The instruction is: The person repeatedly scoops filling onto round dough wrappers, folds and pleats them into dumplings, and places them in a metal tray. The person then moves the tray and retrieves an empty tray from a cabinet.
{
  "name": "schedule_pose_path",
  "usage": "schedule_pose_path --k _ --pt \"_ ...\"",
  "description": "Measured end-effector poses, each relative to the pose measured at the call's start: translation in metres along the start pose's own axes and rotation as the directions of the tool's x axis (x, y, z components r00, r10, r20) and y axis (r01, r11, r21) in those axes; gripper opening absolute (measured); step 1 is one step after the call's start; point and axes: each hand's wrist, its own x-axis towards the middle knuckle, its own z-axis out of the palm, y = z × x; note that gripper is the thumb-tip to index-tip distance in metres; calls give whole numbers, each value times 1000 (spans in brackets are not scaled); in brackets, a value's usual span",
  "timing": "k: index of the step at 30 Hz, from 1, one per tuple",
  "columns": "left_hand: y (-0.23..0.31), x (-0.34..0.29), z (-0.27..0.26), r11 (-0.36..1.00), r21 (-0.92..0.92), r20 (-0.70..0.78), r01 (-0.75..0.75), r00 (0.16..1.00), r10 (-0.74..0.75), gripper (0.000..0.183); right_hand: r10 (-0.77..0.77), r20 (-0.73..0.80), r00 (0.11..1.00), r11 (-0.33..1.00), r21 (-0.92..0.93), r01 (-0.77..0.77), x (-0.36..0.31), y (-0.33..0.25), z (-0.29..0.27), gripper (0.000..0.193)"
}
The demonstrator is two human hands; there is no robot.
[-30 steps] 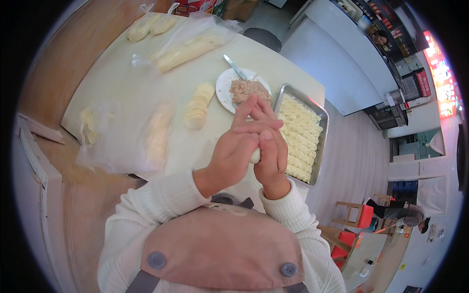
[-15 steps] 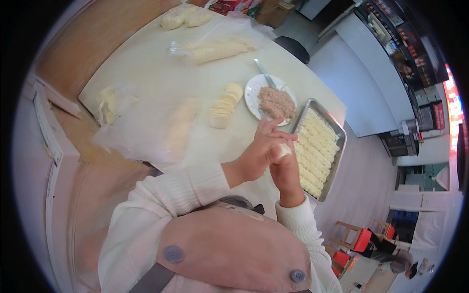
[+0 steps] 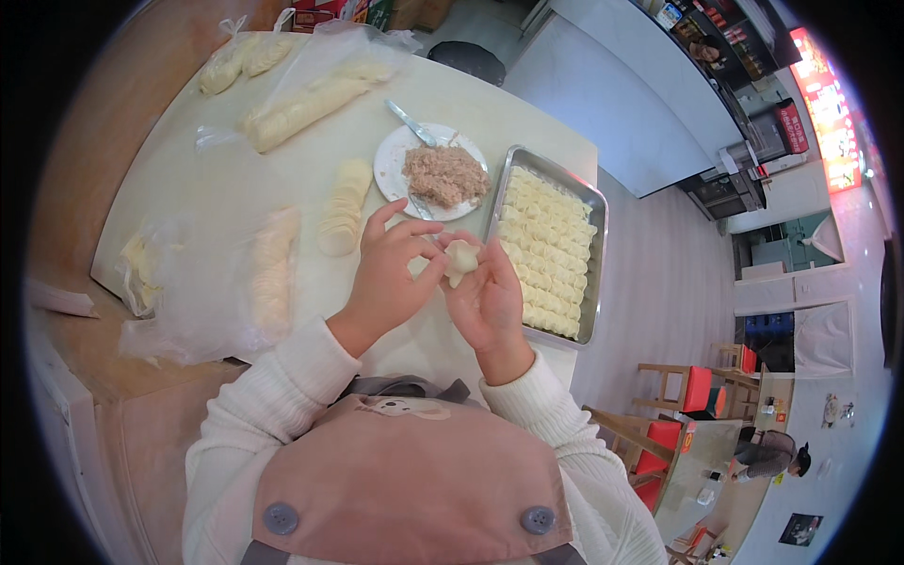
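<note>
A pale folded dumpling (image 3: 461, 263) rests on the fingers of my right hand (image 3: 487, 299), which is cupped palm-up with the thumb raised beside it. From the left, my left hand (image 3: 384, 278) brings thumb and index finger together at the dumpling's edge, while its other fingers stretch away. Just beyond the hands is a white plate (image 3: 386, 174) with a mound of pinkish minced filling (image 3: 446, 176). A knife (image 3: 411, 122) lies across its far rim, and part of another utensil shows at the near rim. Left of the plate lies a fanned stack of round wrappers (image 3: 345, 207).
On the right of the table (image 3: 217, 179), a metal tray (image 3: 597, 273) holds rows of dumplings. Bagged wrappers (image 3: 275, 273) lie at left, with a longer bagged roll (image 3: 306, 108) and tied bags (image 3: 247, 58) farther back. A person (image 3: 767, 455) is at the far right beyond red chairs (image 3: 659, 444).
My hands have turned and opened from around the dumpling, so it now shows on my right fingers. The view has shifted, moving the table's contents leftward in the picture.
</note>
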Motion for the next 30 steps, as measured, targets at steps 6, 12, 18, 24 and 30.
schedule_pose_path --k 6,12,18,24,30 --pt "-1 8 0 632 -665 186 399 908 -377 20 -165 98 981 719 -669 188 -9 -8 13 37" --pt "16 1 -9 965 -254 80 71 995 -52 36 -275 271 923 383 -849 363 -23 -12 27 32" --pt "38 0 -25 782 -489 296 387 917 -268 37 -212 688 694 -314 -721 618 -17 -32 25 24" --pt "40 5 -32 798 -513 413 316 906 -93 35 -212 856 472 -314 -517 796 -11 -32 15 27" --pt "47 4 -34 679 -540 530 497 828 -185 27 -287 789 543 -253 -609 751 -19 -33 16 27"
